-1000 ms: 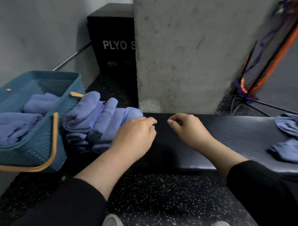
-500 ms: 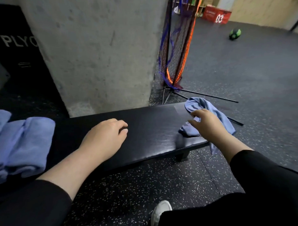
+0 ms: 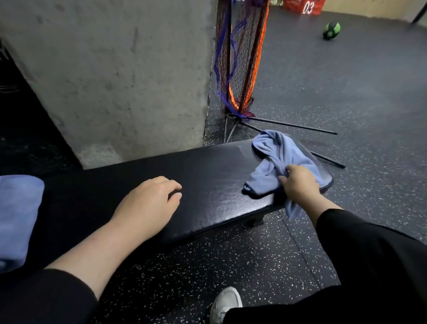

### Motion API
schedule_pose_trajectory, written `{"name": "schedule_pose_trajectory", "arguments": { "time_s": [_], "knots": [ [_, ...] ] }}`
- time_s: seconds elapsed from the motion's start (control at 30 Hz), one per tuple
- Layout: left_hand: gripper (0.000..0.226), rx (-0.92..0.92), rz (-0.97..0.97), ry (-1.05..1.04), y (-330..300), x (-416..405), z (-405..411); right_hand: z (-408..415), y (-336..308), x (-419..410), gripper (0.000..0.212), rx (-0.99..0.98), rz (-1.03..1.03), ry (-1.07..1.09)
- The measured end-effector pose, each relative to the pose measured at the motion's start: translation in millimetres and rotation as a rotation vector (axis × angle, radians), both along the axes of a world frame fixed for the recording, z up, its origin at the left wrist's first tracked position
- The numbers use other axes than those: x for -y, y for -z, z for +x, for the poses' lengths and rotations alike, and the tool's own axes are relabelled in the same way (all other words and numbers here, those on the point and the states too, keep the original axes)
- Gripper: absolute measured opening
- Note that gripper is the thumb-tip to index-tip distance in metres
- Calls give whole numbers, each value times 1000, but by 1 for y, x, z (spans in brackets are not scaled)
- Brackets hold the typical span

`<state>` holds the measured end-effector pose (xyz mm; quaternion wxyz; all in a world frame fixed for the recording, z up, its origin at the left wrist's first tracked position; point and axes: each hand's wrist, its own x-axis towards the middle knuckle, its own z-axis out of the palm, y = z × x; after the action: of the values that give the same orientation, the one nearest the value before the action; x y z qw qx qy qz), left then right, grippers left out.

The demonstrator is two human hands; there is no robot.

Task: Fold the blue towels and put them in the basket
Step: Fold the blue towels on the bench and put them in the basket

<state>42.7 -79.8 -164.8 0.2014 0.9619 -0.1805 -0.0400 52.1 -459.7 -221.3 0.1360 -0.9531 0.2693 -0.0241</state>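
Note:
A crumpled blue towel [image 3: 277, 157] lies on the right end of the black padded bench [image 3: 208, 186], one corner hanging over the front edge. My right hand [image 3: 299, 183] grips that towel near its front, fingers curled into the cloth. My left hand [image 3: 148, 203] rests on the middle of the bench with loosely curled fingers, holding nothing. A folded blue towel [image 3: 13, 217] sits at the far left edge of the view. The basket is out of view.
A concrete pillar [image 3: 120, 75] rises right behind the bench. A folded net on black legs [image 3: 240, 64] stands at its right. Further off on the speckled floor are a green ball [image 3: 331, 31] and a red box [image 3: 303, 2]. My white shoe [image 3: 224, 304] is below.
The view has swung right, away from the basket and stacked towels. My right hand reached to the bench's right end and took hold of the crumpled towel. My left hand stayed on the bench.

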Motion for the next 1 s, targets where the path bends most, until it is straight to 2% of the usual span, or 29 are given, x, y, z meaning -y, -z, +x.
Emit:
{"name": "schedule_pose_trajectory", "arguments": {
  "time_s": [0.1, 0.2, 0.3, 0.43, 0.53, 0.7, 0.77, 0.87, 1.0],
  "knots": [
    [31, 1, -17, -6, 1, 1, 2, 5, -4, -21, 10, 28, 17, -105],
    [35, -7, -24, 2, -1, 3, -1, 7, -13, -62, 17, 7, 98, -315],
    [50, 14, -28, 20, -1, -1, -5, 7, -27, -122, 26, 17, 203, -522],
    [61, 58, -18, 10, -5, -18, -4, 1, -47, -200, 26, 59, 362, -678],
    [52, 90, 34, -70, -6, -38, -3, 0, -64, -237, 27, 142, 531, -680],
    [20, 142, -211, -190, -8, -78, 2, -7, -80, -274, 25, 177, 706, -676],
    [7, 112, -270, -208, -13, -90, 2, -9, -87, -287, 26, 184, 733, -685],
    [13, 108, -342, -270, -20, -106, 7, -5, -100, -296, 28, 138, 730, -727],
    [14, 161, -488, -397, -29, -123, 11, 3, -108, -298, 11, 93, 495, -774]
  ]
}}
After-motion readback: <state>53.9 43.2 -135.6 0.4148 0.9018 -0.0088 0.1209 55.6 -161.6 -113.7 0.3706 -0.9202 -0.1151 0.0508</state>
